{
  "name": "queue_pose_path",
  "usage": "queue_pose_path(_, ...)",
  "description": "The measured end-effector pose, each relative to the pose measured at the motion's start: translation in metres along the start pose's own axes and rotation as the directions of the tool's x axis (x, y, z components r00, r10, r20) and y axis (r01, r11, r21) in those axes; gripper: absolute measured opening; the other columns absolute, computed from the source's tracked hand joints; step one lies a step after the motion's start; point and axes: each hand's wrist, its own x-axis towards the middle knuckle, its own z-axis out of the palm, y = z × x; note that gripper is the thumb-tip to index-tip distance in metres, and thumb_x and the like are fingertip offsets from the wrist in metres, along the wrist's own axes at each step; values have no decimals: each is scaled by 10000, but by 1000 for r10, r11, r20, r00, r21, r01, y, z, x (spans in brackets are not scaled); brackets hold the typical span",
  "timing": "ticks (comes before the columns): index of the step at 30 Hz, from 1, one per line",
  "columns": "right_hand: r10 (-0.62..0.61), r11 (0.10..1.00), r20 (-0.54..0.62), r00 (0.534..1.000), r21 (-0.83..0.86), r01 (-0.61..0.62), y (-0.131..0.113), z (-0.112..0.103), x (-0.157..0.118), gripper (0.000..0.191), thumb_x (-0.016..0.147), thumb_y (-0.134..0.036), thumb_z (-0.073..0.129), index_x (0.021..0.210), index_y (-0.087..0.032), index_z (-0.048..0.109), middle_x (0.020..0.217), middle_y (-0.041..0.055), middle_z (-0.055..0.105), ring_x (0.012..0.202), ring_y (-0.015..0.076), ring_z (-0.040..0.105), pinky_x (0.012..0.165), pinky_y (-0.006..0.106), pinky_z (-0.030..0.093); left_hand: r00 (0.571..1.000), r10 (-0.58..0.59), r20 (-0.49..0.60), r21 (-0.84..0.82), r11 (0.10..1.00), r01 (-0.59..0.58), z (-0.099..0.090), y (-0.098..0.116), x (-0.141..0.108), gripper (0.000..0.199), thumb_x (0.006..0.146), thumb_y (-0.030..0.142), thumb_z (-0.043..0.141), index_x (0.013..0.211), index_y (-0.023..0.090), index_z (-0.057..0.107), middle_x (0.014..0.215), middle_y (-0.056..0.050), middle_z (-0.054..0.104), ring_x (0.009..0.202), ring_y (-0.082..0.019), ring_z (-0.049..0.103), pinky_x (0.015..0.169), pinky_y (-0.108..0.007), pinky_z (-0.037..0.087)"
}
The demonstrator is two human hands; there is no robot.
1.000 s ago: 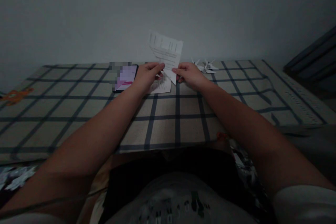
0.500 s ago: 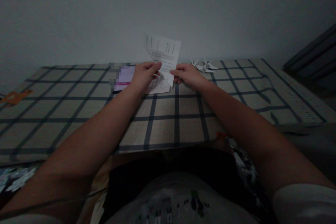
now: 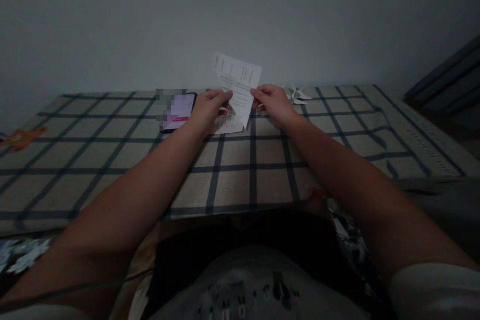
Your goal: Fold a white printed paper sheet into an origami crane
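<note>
Left hand [image 3: 208,108]: pinches printed paper [image 3: 242,86] by its left side | Right hand [image 3: 275,103]: pinches its right edge | Paper: up over checked cloth [image 3: 268,180], between both hands | Phone [image 3: 180,109]: beside left hand | Folded white paper [image 3: 299,95]: behind right hand, maybe a bird, too dim

One left hand [image 3: 206,110], one right hand [image 3: 276,103], two forearms [image 3: 150,175], two papers [image 3: 242,80], one phone [image 3: 179,109], one cloth [image 3: 236,180], one wall [image 3: 240,10]. At least one folded paper figure [image 3: 299,95] shows; the exact count is unclear.
</note>
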Motion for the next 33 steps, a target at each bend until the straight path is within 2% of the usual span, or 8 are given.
queue_pose_path(4,-5,1000,-14,1000,-3,5,-2,0,-2,200,1011,-216,665,816,-176,648,712,-9,638,637,84,593,547,186,452,1000,-10,-17,-26,1000,9,0,0,2,239,786,400,802,758,183,706,816,-32,739,648,-101,575,567,-202,424)
queue_pose_path(11,-38,999,0,999,-14,38,2,-4,2,204,1001,-257,694,813,-178,675,731,4,656,647,89,597,557,188,462,994,-105,1,-95,990,105,0,3,2,160,806,332,789,756,196,722,803,-24,717,653,-102,572,541,-198,393)
queue_pose_path(16,-40,999,0,999,-37,40,3,-5,3,240,991,-322,720,803,-178,682,722,6,654,635,87,581,545,186,459,996,-80,-37,-87,993,76,0,3,2,158,808,317,782,746,197,699,797,-20,701,662,-101,582,555,-204,411)
queue_pose_path(21,-43,999,-11,999,-15,43,6,-7,4,247,967,-393,747,852,-179,703,764,17,685,670,93,605,557,186,482,996,-88,-4,-82,993,87,-1,1,4,178,804,352,788,777,200,700,803,-27,699,662,-107,593,539,-201,408)
queue_pose_path(28,-29,998,-13,1000,58,30,6,-7,3,244,955,-419,751,922,-177,745,853,36,749,722,99,654,592,193,517,996,-90,6,-93,992,90,-1,2,4,159,804,340,796,787,198,728,814,-37,724,651,-108,586,538,-204,418)
queue_pose_path(33,-30,998,-48,998,49,32,5,-5,3,236,954,-396,758,890,-170,737,801,24,721,681,94,629,590,203,503,995,-95,28,-75,992,97,0,1,3,164,813,335,801,786,199,714,789,-30,706,644,-110,590,532,-207,407)
